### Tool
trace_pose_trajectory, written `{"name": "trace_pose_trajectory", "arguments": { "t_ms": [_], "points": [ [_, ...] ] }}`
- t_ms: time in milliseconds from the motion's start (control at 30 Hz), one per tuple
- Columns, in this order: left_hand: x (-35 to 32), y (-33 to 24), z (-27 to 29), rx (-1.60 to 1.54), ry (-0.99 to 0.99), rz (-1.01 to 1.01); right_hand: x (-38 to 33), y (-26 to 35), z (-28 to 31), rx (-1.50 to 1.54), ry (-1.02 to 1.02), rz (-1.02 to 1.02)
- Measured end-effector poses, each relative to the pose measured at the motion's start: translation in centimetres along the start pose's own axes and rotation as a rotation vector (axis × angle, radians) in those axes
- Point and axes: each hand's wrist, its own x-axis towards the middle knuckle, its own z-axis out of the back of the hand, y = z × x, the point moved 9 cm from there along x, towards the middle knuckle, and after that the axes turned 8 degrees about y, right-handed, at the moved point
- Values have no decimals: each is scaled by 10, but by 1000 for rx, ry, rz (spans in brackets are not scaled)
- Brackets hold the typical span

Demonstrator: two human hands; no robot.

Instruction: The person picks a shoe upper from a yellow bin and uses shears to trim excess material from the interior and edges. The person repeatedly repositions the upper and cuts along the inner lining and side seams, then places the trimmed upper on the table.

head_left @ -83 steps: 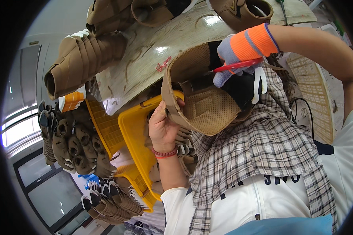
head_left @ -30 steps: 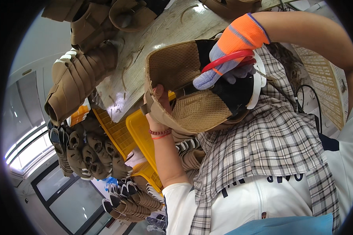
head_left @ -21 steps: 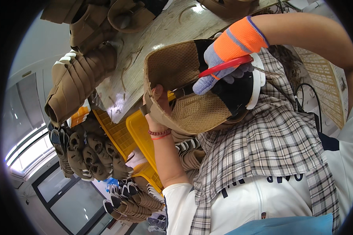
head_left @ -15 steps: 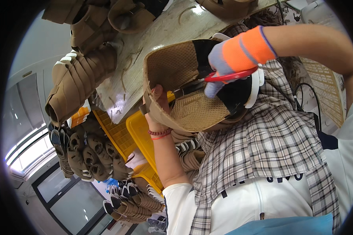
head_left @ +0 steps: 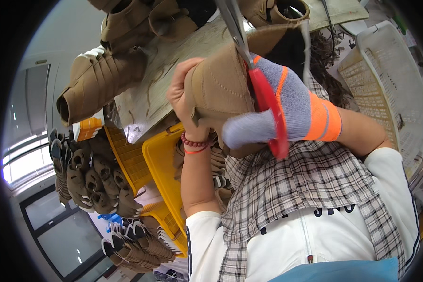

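Note:
A tan boot upper (head_left: pixel 218 82) with a stitched line is held up in front of me. My bare left hand (head_left: pixel 185 89), with a red bead bracelet at the wrist, is closed on its left side. My right hand (head_left: pixel 293 103), in a grey and orange knitted glove, is closed around the red handles of a pair of scissors (head_left: pixel 272 110). The metal blades point up and away, past the upper's right edge. Whether they are spread is hard to tell. The gloved thumb is blurred in front of the upper.
Behind the upper, a worktable (head_left: pixel 150 94) bears thread scraps and a row of nested tan uppers (head_left: pixel 103 77). Yellow crates (head_left: pixel 162 160) stand below left, near hanging bunches of uppers (head_left: pixel 91 181). A white plastic basket (head_left: pixel 397 89) is at the right. A checked apron (head_left: pixel 305 183) covers my lap.
The boot upper has turned from showing its mesh lining to its outer face. The scissors have come out of it and swung to point upward. My left hand has moved up.

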Motion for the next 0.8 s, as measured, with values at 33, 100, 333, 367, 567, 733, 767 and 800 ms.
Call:
{"name": "trace_pose_trajectory", "arguments": {
  "t_ms": [33, 100, 333, 367, 567, 733, 767, 800],
  "points": [
    [0, 2, -3, -27, 2, 34, 0, 0, 1, 61, -75, 17],
    [-2, -7, -9, 9, 28, 83, -10, 21, 10, -334, -171, 184],
    [-185, 79, 109, -269, -622, 337, -17, -24, 40, -652, -285, 52],
    [-225, 117, 110, -527, -569, 454, -14, -28, 36, -713, -265, 26],
    [-206, 127, 16, -1052, -502, 650, -13, -72, 15, -518, 24, -231],
    [-193, 107, 0, -866, -304, 631, -32, -67, 13, -425, -50, -178],
    [-190, 83, -4, -744, -350, 653, -38, -58, 19, -502, -174, -97],
    [-189, 58, 6, -500, -385, 659, -42, -50, 26, -572, -290, -5]
  ]
}}
